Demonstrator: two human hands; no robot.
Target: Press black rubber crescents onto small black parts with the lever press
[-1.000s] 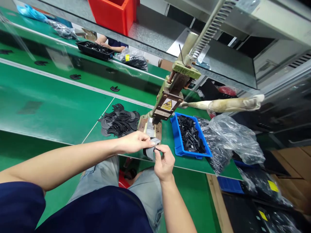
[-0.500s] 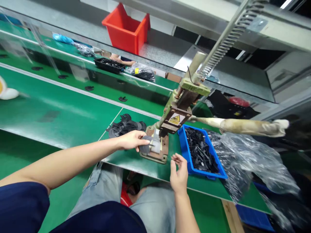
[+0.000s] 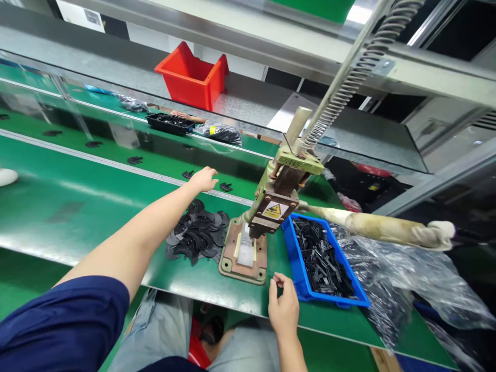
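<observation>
My left hand [image 3: 204, 180] reaches over the green conveyor belt, its fingers stretched out with nothing seen in them. Beside its fingertips a black curved part [image 3: 226, 186] lies on the belt. My right hand [image 3: 284, 302] hovers at the bench's front edge, loosely curled with thumb and fingers apart, and no object shows in it. Between the hands stands a hand press [image 3: 273, 206] with a bare pale fixture [image 3: 245, 250] on its base. A pile of black curved parts [image 3: 197, 232] lies left of the press. On its right, a blue bin [image 3: 296, 258] holds many thin black pieces.
The press's long wrapped lever [image 3: 372, 226] sticks out to the right above the blue bin. Clear plastic bags [image 3: 411, 279] lie beyond the bin. A red bin [image 3: 189, 77] sits on the shelf behind. Across the belt are a black tray [image 3: 170, 124] and another person's hand [image 3: 186, 116].
My left hand has moved from the press fixture up to the belt and let go of the black curved part, now on the belt. The right hand stays near the bin. The view has shifted.
</observation>
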